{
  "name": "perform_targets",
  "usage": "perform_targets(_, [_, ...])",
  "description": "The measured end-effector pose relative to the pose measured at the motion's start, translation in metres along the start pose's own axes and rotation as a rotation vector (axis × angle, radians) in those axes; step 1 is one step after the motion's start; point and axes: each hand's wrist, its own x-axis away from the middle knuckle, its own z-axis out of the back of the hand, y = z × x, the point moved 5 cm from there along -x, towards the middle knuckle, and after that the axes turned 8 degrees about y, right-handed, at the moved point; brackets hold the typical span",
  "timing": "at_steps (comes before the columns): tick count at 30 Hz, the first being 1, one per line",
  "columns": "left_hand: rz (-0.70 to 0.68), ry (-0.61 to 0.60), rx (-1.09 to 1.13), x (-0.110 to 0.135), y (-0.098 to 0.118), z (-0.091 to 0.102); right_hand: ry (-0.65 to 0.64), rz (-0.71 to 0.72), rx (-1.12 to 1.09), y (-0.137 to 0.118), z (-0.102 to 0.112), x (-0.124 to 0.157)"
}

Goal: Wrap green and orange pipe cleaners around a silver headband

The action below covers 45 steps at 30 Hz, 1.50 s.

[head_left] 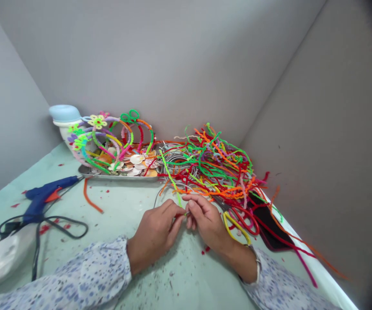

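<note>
My left hand (156,224) and my right hand (207,220) meet fingertip to fingertip above the front of the table. Thumb and forefinger of the left pinch the lower end of a lime-green pipe cleaner (170,172), whose long free part slants up and away toward the back. The right hand's thumb and fingers close on the same spot, some of its fingers curled below. Fingers cover the pinched end, and a thin grey wire curves out just behind the left hand. Beyond the hands lies a tangled heap of colourful pipe cleaners (218,161).
A metal tray (124,177) holds shells and pipe-cleaner headbands (150,129). At left lie a blue glue gun (40,193) with its black cord and a white bag (7,254). Yellow- and red-handled scissors (237,228) and a dark phone (274,230) are at right.
</note>
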Motion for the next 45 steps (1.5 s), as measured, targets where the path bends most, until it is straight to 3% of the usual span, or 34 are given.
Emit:
perform_targets(6, [-0.004, 0.086, -0.028, -0.002, -0.003, 0.004, 0.016, 0.065, 0.108, -0.004, 0.002, 0.003])
perform_targets(12, [0.046, 0.119, -0.074, -0.004, -0.006, 0.008, 0.169, 0.208, 0.142, -0.009, 0.012, 0.003])
perform_targets(21, [0.049, 0.223, 0.005, -0.007, -0.002, 0.019, -0.04, 0.109, 0.123, -0.005, 0.003, 0.002])
perform_targets(34, [0.133, 0.17, 0.122, -0.005, 0.002, 0.014, -0.108, 0.082, 0.05, -0.006, 0.0, 0.001])
perform_targets(40, [0.127, 0.116, 0.153, -0.004, 0.004, 0.012, -0.156, 0.155, 0.149, -0.011, -0.004, 0.002])
perform_targets(45, [0.148, 0.13, 0.136, -0.004, 0.003, 0.013, -0.111, 0.252, 0.311, -0.013, -0.002, 0.003])
